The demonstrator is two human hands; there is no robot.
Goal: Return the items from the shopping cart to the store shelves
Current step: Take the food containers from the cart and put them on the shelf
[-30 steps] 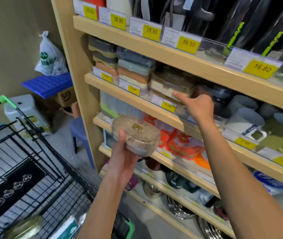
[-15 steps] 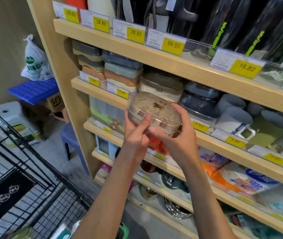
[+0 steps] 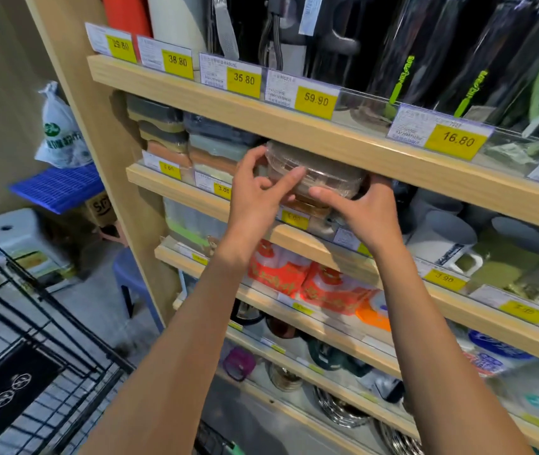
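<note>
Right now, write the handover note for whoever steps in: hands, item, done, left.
Left hand: fingers on the left side of the clear round container.
Right hand: cups its right underside.
Container: partway into the second shelf, atop a stack of similar containers, below the 59.90 tag.
Done: lifted to its slot.
Left: seat it, release, return to the cart; what else it holds is unclear.

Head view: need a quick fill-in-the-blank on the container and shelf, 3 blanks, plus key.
1. The clear round container is held by ____ hands.
2. The yellow price tag on the shelf edge right above the container reads ____.
3. The left hand and right hand push the container onto the shelf beside stacked ____-shaped boxes.

Missing: both; 59.90; rectangular
</note>
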